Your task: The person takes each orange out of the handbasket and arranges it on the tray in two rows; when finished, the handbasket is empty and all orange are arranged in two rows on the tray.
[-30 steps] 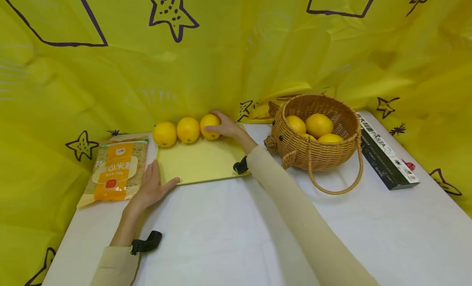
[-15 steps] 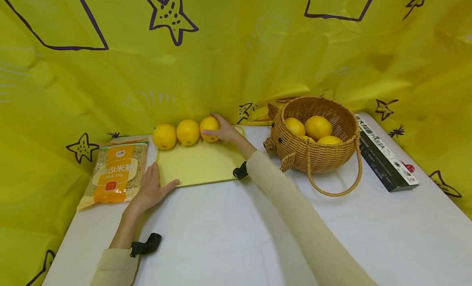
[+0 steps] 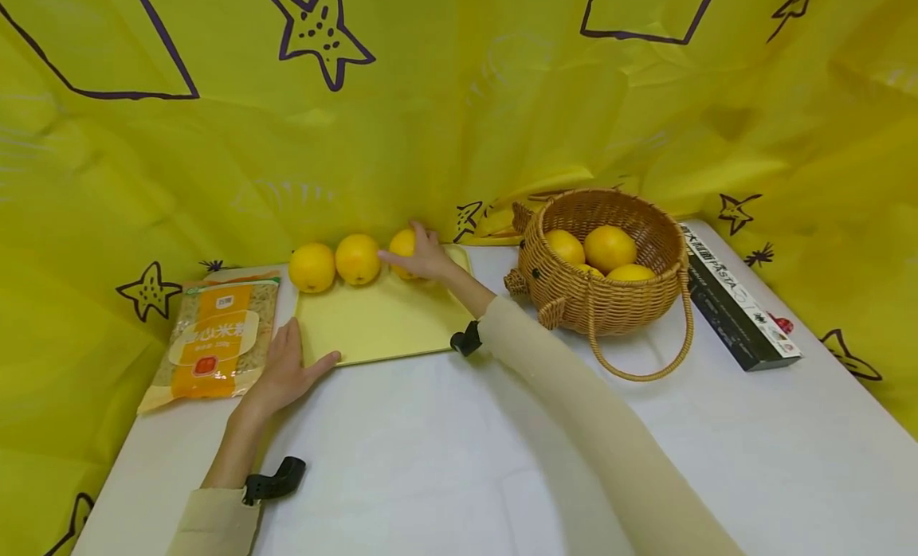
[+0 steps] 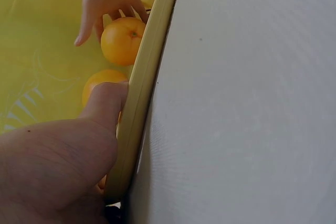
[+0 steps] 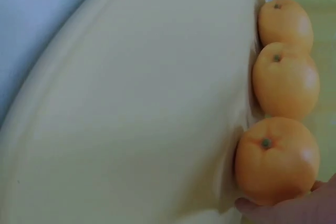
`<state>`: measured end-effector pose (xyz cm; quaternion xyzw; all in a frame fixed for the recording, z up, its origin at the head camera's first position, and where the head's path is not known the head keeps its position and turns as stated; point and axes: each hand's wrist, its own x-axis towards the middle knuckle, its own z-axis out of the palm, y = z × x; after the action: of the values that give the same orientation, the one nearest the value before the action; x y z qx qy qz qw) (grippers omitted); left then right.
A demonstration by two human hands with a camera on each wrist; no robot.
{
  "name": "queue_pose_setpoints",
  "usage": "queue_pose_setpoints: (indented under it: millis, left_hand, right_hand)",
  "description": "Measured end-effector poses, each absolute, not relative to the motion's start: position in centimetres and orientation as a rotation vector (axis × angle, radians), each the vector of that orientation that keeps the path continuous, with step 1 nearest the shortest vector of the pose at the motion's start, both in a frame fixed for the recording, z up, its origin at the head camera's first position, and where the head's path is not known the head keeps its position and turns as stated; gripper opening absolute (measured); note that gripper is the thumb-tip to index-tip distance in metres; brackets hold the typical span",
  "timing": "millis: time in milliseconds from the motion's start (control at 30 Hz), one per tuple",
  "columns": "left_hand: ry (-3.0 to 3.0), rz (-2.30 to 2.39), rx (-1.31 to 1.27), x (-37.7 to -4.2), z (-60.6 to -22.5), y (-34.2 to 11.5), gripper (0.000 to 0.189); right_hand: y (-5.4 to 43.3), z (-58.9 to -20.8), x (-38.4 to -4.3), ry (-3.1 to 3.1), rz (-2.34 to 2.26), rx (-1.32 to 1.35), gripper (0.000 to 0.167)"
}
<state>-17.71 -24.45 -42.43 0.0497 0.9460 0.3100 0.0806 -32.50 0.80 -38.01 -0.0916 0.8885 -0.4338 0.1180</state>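
Three oranges stand in a row along the far edge of a pale yellow tray [image 3: 380, 325]: a left orange [image 3: 311, 268], a middle orange [image 3: 358, 260] and a right orange [image 3: 402, 252]. My right hand [image 3: 428, 257] is at the right orange, partly covering it in the head view. Its thumb is extended and spread away from the fingers; in the right wrist view a fingertip [image 5: 245, 204] lies close against this orange [image 5: 277, 161]. My left hand [image 3: 285, 371] rests at the tray's near left corner, fingers straight along the left side, thumb [image 4: 107, 100] at the front rim.
A wicker basket [image 3: 602, 293] shaped like an animal stands to the right with several oranges inside and its handle hanging in front. Beyond it lies a black and white pasta box [image 3: 739, 301]. At left is a rice noodle bag [image 3: 215, 337]. Yellow cloth hangs behind.
My right thumb has moved left off the front of the right orange and spread wider. The oranges, the tray and my left hand keep their places; the head view has shifted slightly.
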Motion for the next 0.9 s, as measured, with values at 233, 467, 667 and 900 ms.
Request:
queue_pose_setpoints:
  millis: [233, 467, 667, 900]
  left_hand:
    - [2.87, 0.934, 0.189, -17.7, -42.6, -24.7, 0.105]
    - [2.914, 0.947, 0.216, -17.9, -42.7, -24.6, 0.095]
    - [2.903, 0.942, 0.204, -17.8, -42.6, -24.5, 0.097]
    - [2.884, 0.963, 0.18, -17.7, -42.6, -24.6, 0.097]
  right_hand:
    - [0.8, -38.5, -32.7, 2.631, -1.286, -0.274, 0.091]
    - [1.3, -39.7, -33.5, 2.659, -1.363, -0.311, 0.085]
    - [0.9, -40.1, -33.8, 2.655, -1.359, -0.352, 0.085]
    - [0.4, -40.3, -33.8, 2.672, -1.337, -0.378, 0.087]
